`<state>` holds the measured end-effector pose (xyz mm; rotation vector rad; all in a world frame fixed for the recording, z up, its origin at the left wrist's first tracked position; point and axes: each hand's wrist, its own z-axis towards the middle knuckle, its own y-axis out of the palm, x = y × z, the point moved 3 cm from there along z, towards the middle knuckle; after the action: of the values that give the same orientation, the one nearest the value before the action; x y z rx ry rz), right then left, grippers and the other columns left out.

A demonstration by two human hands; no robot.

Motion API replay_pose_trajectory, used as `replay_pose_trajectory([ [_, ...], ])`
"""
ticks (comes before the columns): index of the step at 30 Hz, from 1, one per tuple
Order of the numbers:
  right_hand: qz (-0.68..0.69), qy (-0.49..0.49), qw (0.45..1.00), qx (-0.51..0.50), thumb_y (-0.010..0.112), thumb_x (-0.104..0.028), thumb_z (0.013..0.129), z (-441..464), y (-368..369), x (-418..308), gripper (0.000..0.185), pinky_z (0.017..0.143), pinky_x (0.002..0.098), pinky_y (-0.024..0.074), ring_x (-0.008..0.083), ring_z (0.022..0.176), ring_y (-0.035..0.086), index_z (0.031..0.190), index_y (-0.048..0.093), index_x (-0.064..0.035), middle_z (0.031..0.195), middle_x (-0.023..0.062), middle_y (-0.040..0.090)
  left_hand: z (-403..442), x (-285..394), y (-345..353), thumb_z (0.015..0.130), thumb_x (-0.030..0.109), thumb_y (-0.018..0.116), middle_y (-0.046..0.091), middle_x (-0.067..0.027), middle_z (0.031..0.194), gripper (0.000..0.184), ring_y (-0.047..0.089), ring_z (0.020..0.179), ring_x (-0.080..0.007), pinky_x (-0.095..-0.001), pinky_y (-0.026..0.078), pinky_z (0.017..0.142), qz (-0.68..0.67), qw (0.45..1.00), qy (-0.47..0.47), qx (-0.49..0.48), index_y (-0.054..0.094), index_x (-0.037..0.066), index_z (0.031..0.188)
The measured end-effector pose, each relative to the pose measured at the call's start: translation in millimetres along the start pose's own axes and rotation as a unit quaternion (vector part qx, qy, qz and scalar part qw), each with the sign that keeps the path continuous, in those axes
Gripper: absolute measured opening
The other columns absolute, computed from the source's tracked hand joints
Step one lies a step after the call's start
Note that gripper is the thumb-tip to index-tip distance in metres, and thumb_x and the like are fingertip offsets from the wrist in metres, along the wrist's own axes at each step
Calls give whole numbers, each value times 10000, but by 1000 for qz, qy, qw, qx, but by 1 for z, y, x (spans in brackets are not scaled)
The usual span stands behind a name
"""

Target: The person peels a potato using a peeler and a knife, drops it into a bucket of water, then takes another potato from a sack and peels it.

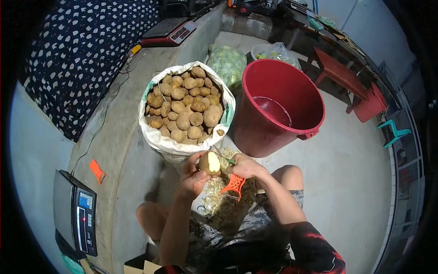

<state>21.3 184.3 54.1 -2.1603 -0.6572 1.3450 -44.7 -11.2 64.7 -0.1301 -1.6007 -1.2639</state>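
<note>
A potato (207,167) with a bright peeled patch on one side sits in my left hand (190,179), whose fingers wrap round it. My right hand (247,167) is closed on a small green-handled knife (232,161), its thin blade pointing up and left beside the potato. Directly below my right hand is an orange peeler (234,184); whether the fingers also grip it, I cannot tell. Pale peelings (214,196) cover the floor between my legs. Just ahead stands a white sack (153,137) full of unpeeled potatoes (182,121).
A large red tub (248,123) with some liquid inside stands right of the sack. Behind are a bag of green vegetables (226,64) and a red bench (340,73). On the left ledge lie another orange peeler (97,171), a digital scale (84,219) and a red scale (169,33).
</note>
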Motion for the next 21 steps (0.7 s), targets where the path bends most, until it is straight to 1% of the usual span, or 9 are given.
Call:
replay_pose_trajectory([
  [2,18,-12,1000,-4,652,-299,752,0,-4,-1,356,686,447,519,374,693,661,726,644,55,697,276,631,-3,3,-2,847,117,540,525,-148,1295,602,557,1106,-280,-438,469,916,5,1000,28,9,379,16,1417],
  [4,-16,-52,997,54,652,-288,750,3,-7,1,324,687,455,515,392,689,651,755,659,36,699,273,623,-5,12,0,872,-12,543,468,-139,1363,593,509,1200,-244,-420,456,968,-34,998,29,40,371,30,1438],
  [5,-58,-87,990,92,657,-268,749,4,-7,3,296,690,462,513,414,695,637,772,668,27,703,270,617,-5,5,-13,887,-39,547,489,-142,1352,595,506,1212,-227,-381,441,994,81,994,56,47,369,36,1450],
  [8,-30,-97,986,132,665,-243,752,-9,-13,-19,261,688,469,510,426,708,628,770,675,17,710,258,624,-4,11,-16,850,-86,607,521,-154,1312,613,518,1206,-218,-351,440,1001,138,985,90,39,390,19,1414],
  [9,-26,-124,980,152,681,-229,748,-10,-10,-23,230,677,472,506,422,689,622,746,676,0,684,239,620,-3,12,-14,850,-86,607,521,-154,1312,613,518,1206,-218,-351,440,1001,138,985,92,41,390,19,1414],
  [11,-35,-151,976,152,687,-230,747,-12,-6,-28,222,667,469,504,418,682,620,732,672,-9,672,229,618,-1,16,-8,779,-127,678,544,-163,1275,638,544,1179,-218,-344,445,1001,173,973,148,26,421,-4,1350],
  [12,-43,-176,971,155,692,-230,746,-15,-5,-32,215,656,467,502,414,674,619,719,669,-17,661,218,616,-1,15,-10,779,-127,678,544,-163,1275,638,544,1179,-218,-344,445,1001,173,974,146,26,421,-4,1350],
  [14,-40,-183,969,160,696,-229,743,-15,-3,-35,209,642,463,502,405,662,622,704,661,-27,644,206,614,1,12,-12,728,-152,716,549,-158,1256,643,561,1149,-214,-339,451,997,242,958,150,19,442,-13,1293],
  [21,-77,-198,962,170,686,-250,746,-11,-2,-34,228,667,478,517,408,663,634,725,673,-23,647,225,621,-2,8,-7,699,-124,748,579,-128,1193,645,571,1120,-206,-336,458,985,270,954,125,42,470,-8,1269],
])
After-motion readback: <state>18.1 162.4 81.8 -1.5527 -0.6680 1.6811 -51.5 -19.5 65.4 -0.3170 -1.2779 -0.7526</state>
